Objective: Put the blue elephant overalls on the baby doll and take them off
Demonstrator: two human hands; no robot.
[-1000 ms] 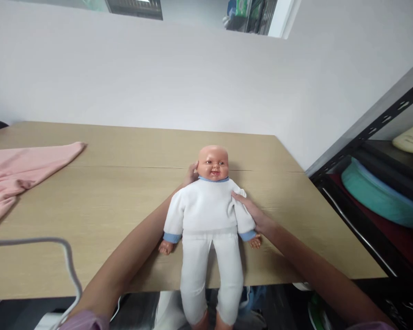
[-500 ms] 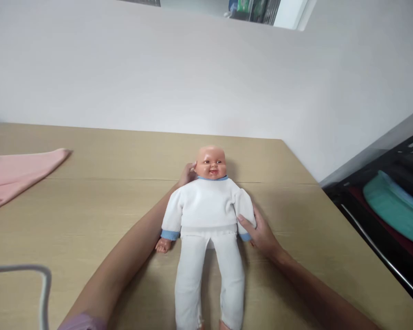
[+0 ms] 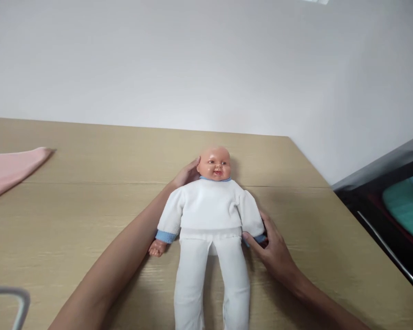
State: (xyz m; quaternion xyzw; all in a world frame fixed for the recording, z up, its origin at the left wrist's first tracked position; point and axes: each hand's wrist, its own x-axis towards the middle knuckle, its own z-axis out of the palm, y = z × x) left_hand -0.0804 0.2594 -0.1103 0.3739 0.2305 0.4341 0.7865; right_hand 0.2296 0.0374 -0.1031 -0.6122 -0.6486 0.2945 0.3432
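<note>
A baby doll [image 3: 211, 206] in a white fleece top with blue cuffs and collar and white trousers lies face up, its head toward the far side. My left hand [image 3: 189, 173] is curled at the back of its head, on the left side; most of the fingers are hidden behind it. On the other side, my right hand [image 3: 273, 245] wraps thumb and fingers around the blue cuff [image 3: 259, 238] of the doll's sleeve. The doll's hand there is hidden by mine. Its other hand [image 3: 157, 248] rests beside my left forearm.
The doll lies on a wooden table [image 3: 89, 151] with a seam across it. Pink cloth [image 3: 13, 172] is spread at the left. A grey bent tube [image 3: 22, 300] shows at the lower left. To the right of the table, a black rack [image 3: 371, 215] holds folded teal cloth [image 3: 405, 206]. A white wall stands behind.
My right hand has slid down the doll's sleeve to the cuff, and that arm sits a little farther out. My left hand stays at the head. The view has tilted slightly down and left-hand items shifted outward.
</note>
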